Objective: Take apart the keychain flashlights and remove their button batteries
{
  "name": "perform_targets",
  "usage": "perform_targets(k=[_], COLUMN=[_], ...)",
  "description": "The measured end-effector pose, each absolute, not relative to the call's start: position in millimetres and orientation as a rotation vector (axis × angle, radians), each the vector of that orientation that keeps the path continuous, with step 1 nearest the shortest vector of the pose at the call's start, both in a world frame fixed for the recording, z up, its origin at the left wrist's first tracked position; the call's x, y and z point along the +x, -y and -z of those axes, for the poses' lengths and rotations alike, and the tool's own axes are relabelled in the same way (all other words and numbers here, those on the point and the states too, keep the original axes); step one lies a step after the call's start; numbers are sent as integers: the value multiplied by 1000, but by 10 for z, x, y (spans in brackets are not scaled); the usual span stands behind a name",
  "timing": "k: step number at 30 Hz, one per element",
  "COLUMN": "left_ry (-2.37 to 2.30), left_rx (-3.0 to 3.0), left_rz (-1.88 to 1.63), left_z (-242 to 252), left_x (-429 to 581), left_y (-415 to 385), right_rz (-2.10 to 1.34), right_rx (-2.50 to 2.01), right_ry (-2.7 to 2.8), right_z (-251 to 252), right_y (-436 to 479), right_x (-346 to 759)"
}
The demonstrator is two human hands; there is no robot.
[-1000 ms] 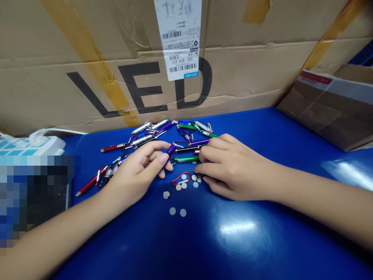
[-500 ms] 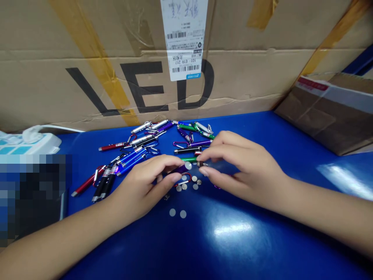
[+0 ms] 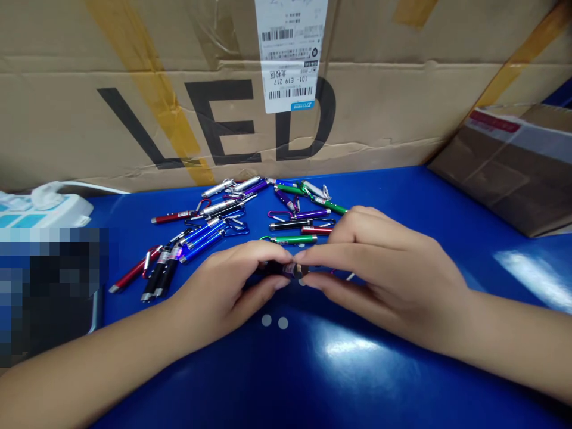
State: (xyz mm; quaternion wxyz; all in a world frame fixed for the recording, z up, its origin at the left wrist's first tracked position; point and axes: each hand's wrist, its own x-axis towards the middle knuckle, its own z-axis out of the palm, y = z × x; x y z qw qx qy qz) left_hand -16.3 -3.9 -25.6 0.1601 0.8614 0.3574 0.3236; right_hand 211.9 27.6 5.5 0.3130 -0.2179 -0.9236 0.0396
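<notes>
Keychain flashlight, a small dark one, sits pinched between the two hands just above the blue table. The left hand grips one end with thumb and fingertips, and the right hand closes on the other end, so both meet at the middle of the barrel. By the look of it, the step in hand is fitting or screwing the two ends together; the next move would call for a steady twist with the parts held in line. Two button cells lie on the table just in front of the hands. Beyond them spreads a loose pile of flashlights in red, blue, green, purple and silver, some with clips. A large cardboard box printed with black letters stands behind, a smaller box at the right, and a white power strip at the left.
</notes>
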Motion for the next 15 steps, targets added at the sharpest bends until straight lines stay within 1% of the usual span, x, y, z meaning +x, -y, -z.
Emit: perform_targets(k=[15], left_ry=[-1018], left_rx=[2440], left_rz=[-955], left_z=[271], left_x=[-158], left_y=[40], right_rz=[-105], right_rx=[-540], right_ry=[2437], right_z=[-77], right_y=[-280], right_x=[2110])
